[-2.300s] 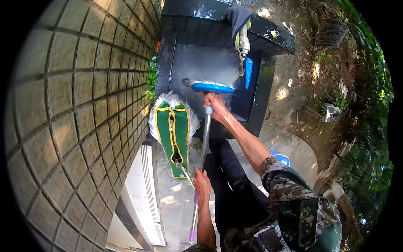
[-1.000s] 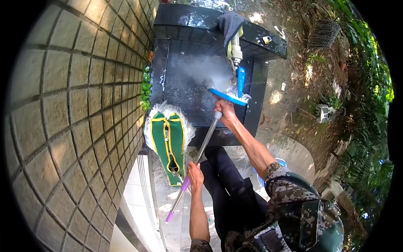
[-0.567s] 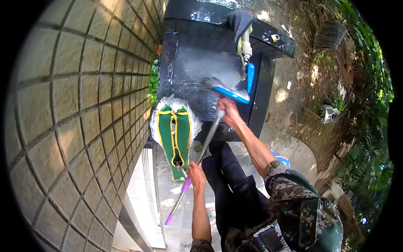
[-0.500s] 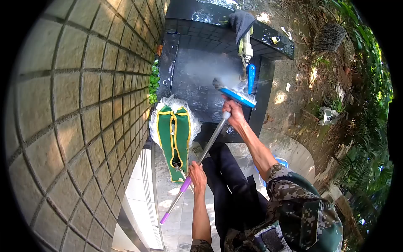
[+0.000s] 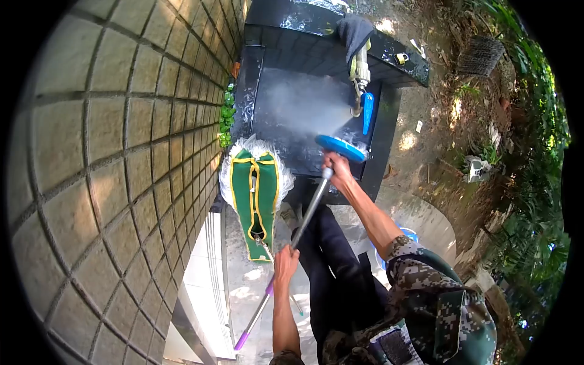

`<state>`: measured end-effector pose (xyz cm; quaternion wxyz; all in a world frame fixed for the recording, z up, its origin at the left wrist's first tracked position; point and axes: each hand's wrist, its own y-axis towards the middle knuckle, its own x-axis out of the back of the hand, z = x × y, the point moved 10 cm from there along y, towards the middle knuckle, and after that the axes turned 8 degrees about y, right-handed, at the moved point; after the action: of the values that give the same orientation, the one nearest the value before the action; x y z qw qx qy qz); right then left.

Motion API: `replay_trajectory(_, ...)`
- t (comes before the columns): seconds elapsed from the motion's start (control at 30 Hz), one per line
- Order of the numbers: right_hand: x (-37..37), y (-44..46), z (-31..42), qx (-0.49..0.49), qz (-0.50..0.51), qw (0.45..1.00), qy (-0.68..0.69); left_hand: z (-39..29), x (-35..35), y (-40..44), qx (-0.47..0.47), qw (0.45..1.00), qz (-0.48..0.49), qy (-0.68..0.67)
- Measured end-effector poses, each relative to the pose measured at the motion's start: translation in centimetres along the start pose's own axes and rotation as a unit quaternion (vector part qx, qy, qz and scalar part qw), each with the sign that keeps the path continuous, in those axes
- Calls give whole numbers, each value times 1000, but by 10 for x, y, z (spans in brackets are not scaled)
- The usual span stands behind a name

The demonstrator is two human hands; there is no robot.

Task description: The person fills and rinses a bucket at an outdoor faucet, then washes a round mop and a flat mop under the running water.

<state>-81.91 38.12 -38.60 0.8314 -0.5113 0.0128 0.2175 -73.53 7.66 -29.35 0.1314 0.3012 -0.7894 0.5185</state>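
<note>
A mop with a round blue head (image 5: 340,148) is held at a slant over the dark basin (image 5: 286,91). My right hand (image 5: 336,165) is closed round its shaft just below the head. Lower down, my left hand (image 5: 285,261) grips the same metal pole, whose purple end points to the lower left. Water sprays in a mist from the tap with a blue lever (image 5: 367,113), just beyond the mop head. Left of the pole lies a green flat mop with yellow trim (image 5: 245,194) and white fringe.
A tiled wall (image 5: 109,182) rises on the left, with green leaves (image 5: 226,115) at the basin's edge. A grey cloth (image 5: 354,33) hangs over the tap pipe, near a padlock (image 5: 401,58). A blue bucket (image 5: 409,233) is partly behind my right arm.
Since half a second ago, the mop head has moved slightly left and down, and it has turned flatter. My left hand has shifted a little lower. Both hands have stayed on the pole.
</note>
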Motion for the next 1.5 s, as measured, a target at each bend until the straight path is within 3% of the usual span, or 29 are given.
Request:
replay_trajectory(0.07,30,-3,2,-9,-51,998,-24,-5,-27,-21,17,981,183,-64)
replay_trajectory(0.1,40,-5,3,-31,-42,999,-5,-10,-23,-27,20,980,187,-67)
replay_trajectory(0.13,51,-4,4,-52,-31,998,16,-21,-29,-38,50,943,260,-204)
replay_trajectory(0.17,55,-5,5,-78,7,995,59,-35,-34,-50,82,881,324,-335)
replay_trajectory(0.2,43,-17,10,-124,79,978,148,-40,-29,-55,87,880,325,-336)
replay_trajectory(0.27,30,-42,25,-155,151,929,299,-66,-35,-75,77,821,437,-359)
replay_trajectory(0.3,19,-52,36,-154,224,902,335,-67,-33,-76,58,876,390,-279)
replay_trajectory(0.33,21,-52,41,-145,223,904,335,-79,-38,-88,52,875,395,-276)
replay_trajectory(0.37,31,-47,35,-129,150,941,276,-84,-16,-81,-3,960,252,-124)
replay_trajectory(0.4,41,-41,31,-113,76,967,216,-99,19,-78,-59,993,92,32)
replay_trajectory(0.47,57,-23,15,-110,-10,981,156,-130,52,-80,-17,994,102,38)
replay_trajectory(0.57,58,-3,-18,-138,-40,971,191,-156,87,-78,29,976,55,207)
replay_trajectory(0.67,18,-17,-57,-313,25,848,427,-185,113,-87,36,946,5,323)
replay_trajectory(0.7,13,-19,-63,-313,25,846,431,-195,114,-91,17,913,-13,407)
replay_trajectory(0.77,-4,-25,-58,-291,81,807,508,-199,113,-101,21,918,-14,397)
replay_trajectory(0.87,-27,-36,-52,-278,174,802,500,-188,109,-109,48,934,-30,352)
replay_trajectory(0.9,-27,-34,-62,-300,177,815,462,-178,101,-112,48,946,-43,317)
replay_trajectory(0.93,-1,-16,-78,-239,35,896,373,-169,95,-114,46,956,-62,281)
replay_trajectory(1.0,-3,-15,-65,-115,-19,963,243,-143,74,-114,87,974,-43,204)
replay_trajectory(1.03,-36,-24,-71,-174,112,928,311,-133,67,-118,103,977,-72,171)
replay_trajectory(1.07,-48,-29,-75,-202,173,917,298,-122,61,-134,126,978,-84,146)
replay_trajectory(1.13,-53,-13,-86,-213,111,933,268,-120,53,-121,108,980,-118,120)
replay_trajectory(1.2,-73,-14,-75,-178,127,958,183,-122,55,-118,110,981,-136,85)
replay_trajectory(1.27,-94,-24,-72,-204,215,921,253,-128,52,-122,122,980,-137,75)
replay_trajectory(1.3,-95,-22,-71,-204,214,921,253,-131,55,-121,124,979,-146,69)
replay_trajectory(1.4,-118,-20,-77,-314,219,850,363,-140,58,-114,112,980,-159,42)
replay_trajectory(1.5,-114,-17,-76,-323,214,849,359,-141,59,-112,112,981,-158,16)
